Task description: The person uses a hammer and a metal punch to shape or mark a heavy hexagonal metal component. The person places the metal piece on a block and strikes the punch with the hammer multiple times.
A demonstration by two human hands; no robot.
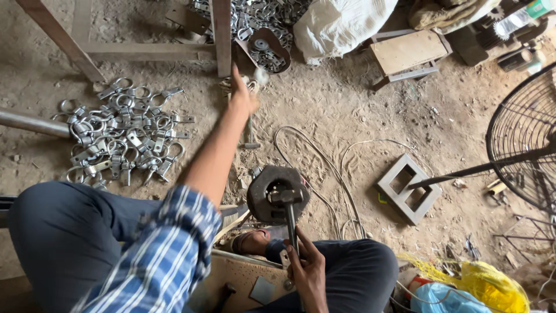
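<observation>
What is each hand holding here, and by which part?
The right hand grips a hammer low on its handle. The left hand reaches out, blurred; whether it holds anything cannot be told.

the left hand (243, 95) is motion-blurred, so whatever its grip holds cannot be told.

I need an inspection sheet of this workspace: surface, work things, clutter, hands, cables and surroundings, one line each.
Surface: dirt floor, dusty.
Work things: hammer resting on a round metal block; pile of metal ring clamps.
Clutter: white sack, grey hollow block, yellow bag.
Hands: left hand stretched forward, blurred; right hand grips the hammer handle.
Cables: pale wire loops on the floor.
Surroundings: fan guard, wooden frame legs.
</observation>
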